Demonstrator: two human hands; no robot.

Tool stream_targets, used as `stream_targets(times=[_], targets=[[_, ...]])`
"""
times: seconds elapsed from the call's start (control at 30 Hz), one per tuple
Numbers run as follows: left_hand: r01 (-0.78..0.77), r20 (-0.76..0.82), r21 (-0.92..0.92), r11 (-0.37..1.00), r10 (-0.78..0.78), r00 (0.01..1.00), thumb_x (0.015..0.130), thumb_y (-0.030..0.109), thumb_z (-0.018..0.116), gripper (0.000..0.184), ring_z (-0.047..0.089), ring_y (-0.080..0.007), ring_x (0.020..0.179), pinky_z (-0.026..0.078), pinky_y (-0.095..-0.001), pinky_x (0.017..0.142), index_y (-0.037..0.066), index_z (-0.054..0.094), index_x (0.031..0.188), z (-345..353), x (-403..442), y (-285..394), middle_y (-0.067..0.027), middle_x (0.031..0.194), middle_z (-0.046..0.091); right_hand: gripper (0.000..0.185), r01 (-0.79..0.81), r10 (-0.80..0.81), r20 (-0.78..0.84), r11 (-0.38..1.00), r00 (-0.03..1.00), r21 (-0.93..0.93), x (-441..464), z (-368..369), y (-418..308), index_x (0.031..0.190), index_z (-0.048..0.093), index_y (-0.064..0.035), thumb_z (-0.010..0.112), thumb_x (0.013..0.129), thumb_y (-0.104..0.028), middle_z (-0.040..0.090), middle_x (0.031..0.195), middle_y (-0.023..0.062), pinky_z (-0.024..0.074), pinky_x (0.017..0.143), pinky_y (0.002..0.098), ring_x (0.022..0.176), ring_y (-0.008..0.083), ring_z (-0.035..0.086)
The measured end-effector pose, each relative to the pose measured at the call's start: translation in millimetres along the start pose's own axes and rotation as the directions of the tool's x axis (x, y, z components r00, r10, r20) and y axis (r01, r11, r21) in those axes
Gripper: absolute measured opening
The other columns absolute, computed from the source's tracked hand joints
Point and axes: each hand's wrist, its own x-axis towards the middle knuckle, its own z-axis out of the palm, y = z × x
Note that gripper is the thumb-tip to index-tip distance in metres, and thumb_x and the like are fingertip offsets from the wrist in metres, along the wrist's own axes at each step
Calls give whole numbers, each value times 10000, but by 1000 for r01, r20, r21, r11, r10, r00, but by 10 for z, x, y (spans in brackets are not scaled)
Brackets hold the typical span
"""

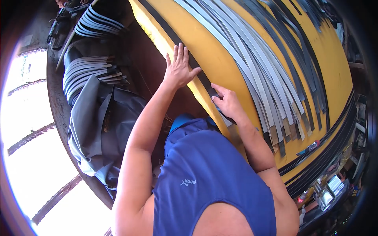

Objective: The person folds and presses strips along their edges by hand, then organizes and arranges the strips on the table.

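Observation:
A long black strip (164, 26) lies along the near edge of the yellow table (212, 43). My left hand (179, 70) rests flat on the strip and the table edge, fingers spread. Lower along the same strip is my right hand (227, 103), its index finger and thumb apart at the strip's side, the other fingers curled; nothing shows in its grip. Beyond my hands, a bundle of grey strips (252, 59) runs lengthwise over the yellow surface.
Dark strips (293, 51) lie farther across the table. Black sheeting (94, 129) and bundles of curved strips (80, 74) are at the left. More black strips (315, 165) cross the table's right end, near cluttered containers (326, 196). Part of another person's hand (61, 3) shows top left.

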Motion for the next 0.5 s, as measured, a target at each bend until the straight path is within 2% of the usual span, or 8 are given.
stream_targets(times=[0.03,0.07,0.17,0.3,0.5], targets=[[10,33,-11,1000,-9,999,880,737,506,1110,29,-344,1565,41,-622,1220,-32,136,1590,-21,-34,37,-221,1677,83,517,9,-9,6,1000,1000,-8,-8,-3,38,1349,588,8,672,857,-125,668,894,256,528,779,405,807,328,671],[4,24,-29,1000,-4,1000,876,747,503,1117,27,-345,1565,38,-623,1219,-29,135,1591,-16,-34,36,-220,1677,84,543,17,-16,15,1000,1000,-19,-22,-12,69,1374,568,3,679,859,-129,690,963,274,538,818,407,871,343,700],[-5,11,-70,998,6,1000,857,788,495,1154,24,-348,1564,32,-628,1215,-22,132,1594,12,-47,3,-214,1679,80,620,43,-44,25,998,999,39,-186,-59,67,1439,502,-18,703,867,-146,666,1169,306,531,928,420,1058,395,687],[0,16,-74,997,1,1000,864,778,501,1140,28,-345,1564,40,-628,1215,-14,131,1597,18,-43,0,-212,1680,74,638,-29,34,101,998,994,-48,-525,-222,5,1470,470,-39,702,884,-134,645,1244,293,527,947,415,1096,412,671],[-5,-10,-74,997,4,1000,865,762,532,1127,22,-332,1568,51,-603,1217,-8,154,1596,52,-45,0,-202,1685,68,559,-86,89,157,996,983,-30,-959,-355,8,1434,525,-55,684,901,-114,667,1226,261,528,926,384,1076,368,688]])
